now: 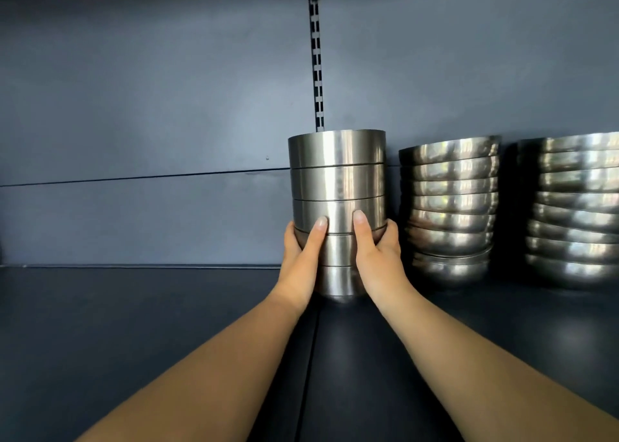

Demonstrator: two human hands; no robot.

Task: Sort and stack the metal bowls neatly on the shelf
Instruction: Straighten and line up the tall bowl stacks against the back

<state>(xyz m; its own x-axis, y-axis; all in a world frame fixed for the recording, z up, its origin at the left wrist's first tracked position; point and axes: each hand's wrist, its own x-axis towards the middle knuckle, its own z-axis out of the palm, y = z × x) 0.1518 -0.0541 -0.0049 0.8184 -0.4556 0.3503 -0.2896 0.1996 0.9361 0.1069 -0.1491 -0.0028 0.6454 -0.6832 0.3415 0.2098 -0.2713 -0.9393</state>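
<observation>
A tall stack of straight-sided metal bowls [337,170] stands upright on the dark shelf [134,324], near the back wall. My left hand [301,260] grips its lower left side, thumb up the front and fingers wrapped behind. My right hand [376,257] grips the lower right side the same way. To the right stand two stacks of rounded metal bowls, one [450,207] close beside the held stack and another [576,207] at the frame's right edge. The far side of the held stack is hidden.
A slotted shelf upright [317,73] runs down the dark back wall just behind the held stack. A seam [310,358] between shelf boards runs toward me under my arms. The shelf surface stretches left of the stack.
</observation>
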